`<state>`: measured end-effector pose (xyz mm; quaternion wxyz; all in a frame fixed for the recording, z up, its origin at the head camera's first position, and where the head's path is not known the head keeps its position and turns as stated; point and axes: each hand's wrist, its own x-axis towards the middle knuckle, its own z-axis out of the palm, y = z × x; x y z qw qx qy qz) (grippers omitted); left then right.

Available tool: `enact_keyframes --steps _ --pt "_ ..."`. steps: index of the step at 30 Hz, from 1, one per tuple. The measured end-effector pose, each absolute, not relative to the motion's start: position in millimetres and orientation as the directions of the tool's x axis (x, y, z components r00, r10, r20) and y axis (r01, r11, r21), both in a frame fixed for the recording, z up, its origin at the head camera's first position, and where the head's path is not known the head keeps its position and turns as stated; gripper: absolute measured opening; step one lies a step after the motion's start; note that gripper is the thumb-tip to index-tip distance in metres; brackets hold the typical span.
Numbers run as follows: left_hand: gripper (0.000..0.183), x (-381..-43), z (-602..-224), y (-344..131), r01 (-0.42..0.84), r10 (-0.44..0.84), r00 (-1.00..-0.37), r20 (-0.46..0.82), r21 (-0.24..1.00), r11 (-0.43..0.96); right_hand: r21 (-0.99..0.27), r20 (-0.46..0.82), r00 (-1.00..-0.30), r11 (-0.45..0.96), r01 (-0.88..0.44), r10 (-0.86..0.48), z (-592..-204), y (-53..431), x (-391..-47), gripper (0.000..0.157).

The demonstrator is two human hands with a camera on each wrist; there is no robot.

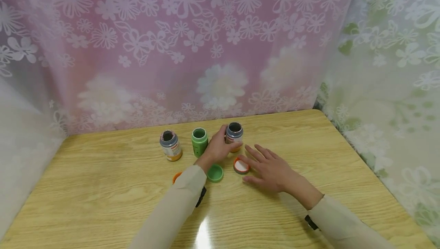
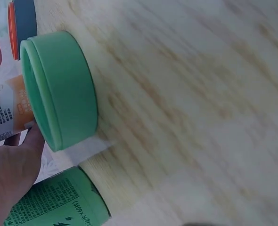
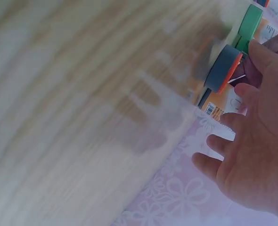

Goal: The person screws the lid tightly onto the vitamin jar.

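Lower centre, the left hand [image 1: 219,147] grips an upright grey-necked plastic bottle [image 1: 235,138], the right hand [image 1: 271,170] spread just right of a round orange-and-grey lid [image 1: 241,166]

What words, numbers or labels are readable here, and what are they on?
"60片": on the green jar; the characters just before it are unclear.
The rest of its print: too small to read.
Label on the left jar: too blurred.
Label on the right jar: too small and blurred.
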<state>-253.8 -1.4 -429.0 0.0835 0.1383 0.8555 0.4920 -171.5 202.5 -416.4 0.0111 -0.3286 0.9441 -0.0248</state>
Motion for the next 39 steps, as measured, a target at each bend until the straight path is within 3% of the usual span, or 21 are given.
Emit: enact_keyframes --steps 9,24,39 --pt "0.071 -254 -429 -3 0.198 0.334 -0.942 0.035 0.862 0.466 -0.134 -0.070 -0.696 0.698 -0.703 -0.714 -413 194 -180 0.059" --pt "0.069 -253 -429 -3 0.211 0.342 -0.939 0.042 0.854 0.476 -0.103 0.135 -0.500 0.490 -0.866 -0.856 -416 185 -194 0.034" --pt "0.067 -255 -431 -2 0.214 0.338 -0.940 0.044 0.849 0.484 -0.081 0.036 -0.482 0.478 -0.875 -0.875 -407 181 -201 0.036"
